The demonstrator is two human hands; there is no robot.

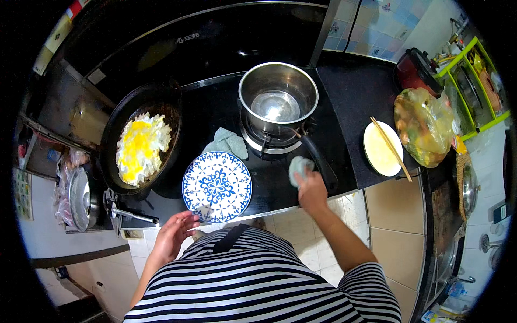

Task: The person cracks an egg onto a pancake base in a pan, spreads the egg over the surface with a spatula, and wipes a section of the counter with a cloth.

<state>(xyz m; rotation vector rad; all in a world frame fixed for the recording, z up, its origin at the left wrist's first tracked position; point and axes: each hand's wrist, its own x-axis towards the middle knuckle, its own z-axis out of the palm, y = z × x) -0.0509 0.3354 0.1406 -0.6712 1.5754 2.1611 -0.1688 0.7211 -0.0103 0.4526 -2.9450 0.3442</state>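
My right hand (313,191) grips a bunched pale grey-green cloth (299,169) over the front of the black stovetop (268,183), just left of a saucepan's black handle (319,161). That stainless steel saucepan (278,99) stands on the burner, its shiny bottom reflecting light. My left hand (175,233) holds nothing, fingers apart, with the fingertips close to the lower-left rim of a blue-and-white patterned plate (217,185). Whether they touch it I cannot tell. Behind the plate lies another grey-green cloth (227,143), partly covered by it.
A black wok (175,133) with cooked egg (141,149) sits at left. Chopsticks (389,147) rest across a bowl of pale yellow contents (379,159) at right. Beyond are a filled plastic bag (424,125), a red cooker (416,72) and a green rack (464,101).
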